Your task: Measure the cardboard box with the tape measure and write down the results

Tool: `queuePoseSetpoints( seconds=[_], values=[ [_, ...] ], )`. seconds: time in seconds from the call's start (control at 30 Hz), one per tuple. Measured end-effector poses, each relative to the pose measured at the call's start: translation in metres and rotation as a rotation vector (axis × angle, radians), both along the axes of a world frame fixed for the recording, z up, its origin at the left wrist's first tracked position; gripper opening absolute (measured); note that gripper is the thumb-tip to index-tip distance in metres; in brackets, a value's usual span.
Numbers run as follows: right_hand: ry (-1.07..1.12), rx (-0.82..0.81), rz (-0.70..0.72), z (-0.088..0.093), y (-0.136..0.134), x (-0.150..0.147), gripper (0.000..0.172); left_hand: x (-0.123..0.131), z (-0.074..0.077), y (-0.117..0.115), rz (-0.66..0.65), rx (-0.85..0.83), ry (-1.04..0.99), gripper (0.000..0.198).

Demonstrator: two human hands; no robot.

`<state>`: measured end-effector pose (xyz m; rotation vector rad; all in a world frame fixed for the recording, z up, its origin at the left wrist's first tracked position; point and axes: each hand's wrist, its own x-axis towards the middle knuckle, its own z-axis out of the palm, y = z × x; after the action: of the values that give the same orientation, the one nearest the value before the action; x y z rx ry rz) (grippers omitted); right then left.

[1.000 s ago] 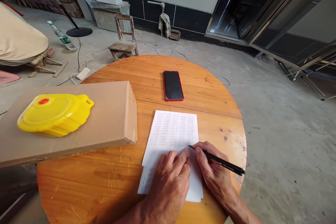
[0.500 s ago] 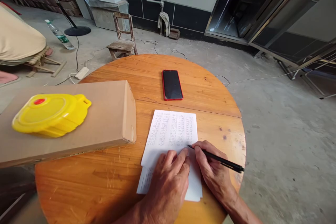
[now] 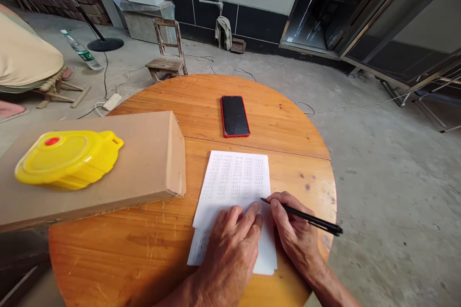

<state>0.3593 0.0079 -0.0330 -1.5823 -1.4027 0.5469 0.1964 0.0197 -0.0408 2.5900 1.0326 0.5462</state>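
White paper sheets point(image 3: 212, 211) lie on the round wooden table point(image 3: 298, 129), the upper one bearing columns of small handwritten marks. My left hand point(image 3: 230, 244) rests flat on the lower part of the paper, fingers stretched forward and covering some of it. In my right hand point(image 3: 297, 230) a black pen point(image 3: 309, 218) is pinched between thumb and fingers. Its tip is at the paper near the right end of the lowest written row, just beyond my left fingertips.
A phone point(image 3: 235, 116) in a red case lies beyond the paper. To the left, a yellow plastic case point(image 3: 68, 158) with a red button sits on a cardboard box point(image 3: 144, 153). Past the table stand a small wooden chair point(image 3: 167, 53) and a plastic bottle point(image 3: 81, 50) on the floor.
My right hand and the pen have shifted slightly to the right, and a little more writing stands at the end of the lowest row. My left hand stays in place.
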Motion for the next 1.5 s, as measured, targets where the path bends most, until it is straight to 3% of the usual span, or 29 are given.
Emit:
queuePoseSetpoints(
  seconds=[1.03,1.5],
  values=[
    [-0.052,-0.046,0.018,-0.0023,0.0014,-0.0011,0.017,-0.0027,0.0050,0.0011,-0.014,-0.057,-0.027,0.052],
    [-0.060,-0.027,0.018,-0.0001,0.0023,-0.0017,0.017,-0.0012,0.0052,0.0014,-0.005,-0.034,-0.010,0.043]
  ],
)
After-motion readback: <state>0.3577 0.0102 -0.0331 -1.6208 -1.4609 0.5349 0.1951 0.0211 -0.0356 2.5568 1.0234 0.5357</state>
